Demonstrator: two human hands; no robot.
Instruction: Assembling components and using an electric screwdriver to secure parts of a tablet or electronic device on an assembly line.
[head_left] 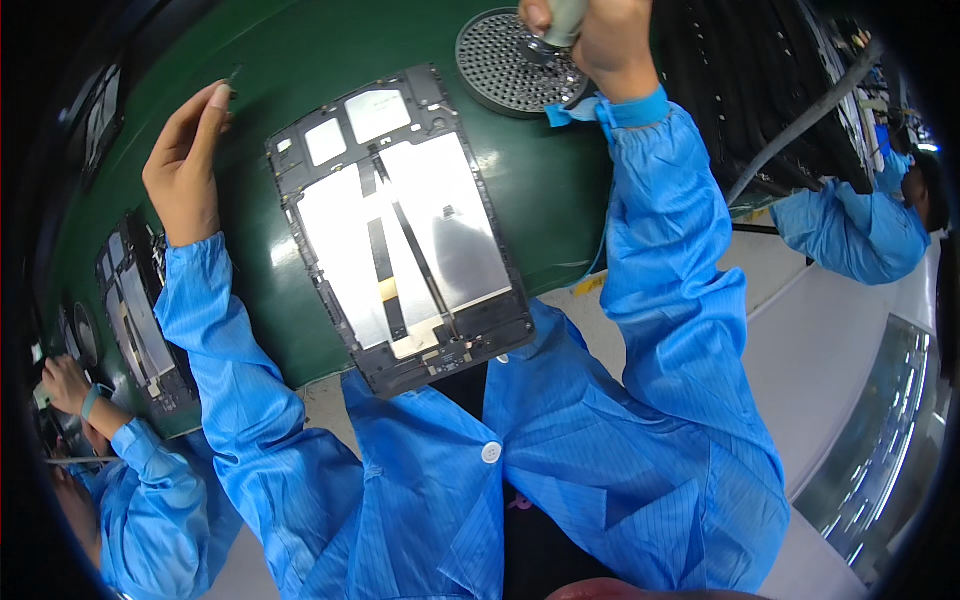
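Note:
At the top right, my right hand (615,50) is wrapped round an electric screwdriver (566,18) with a pale grey-green body and a shiny collar. Its lower end is over a round, dark plate (500,80) full of small holes; whether they touch I cannot tell. My left hand (190,165) is raised at the left, thumb and forefinger pinched on a tiny, thin piece too small to name. Between my hands an opened tablet (440,215) lies tilted on the green mat, its near end by my body. Silver battery cells, dark ribbon cables and a black frame show.
The green work mat (255,330) spans the bench. On the left, a co-worker's sleeve (165,520) and hand (65,385) are near another opened tablet (140,320). A grey pole (810,120) slants past black ribbed material (730,70) at right. Another person (860,230) sits beyond.

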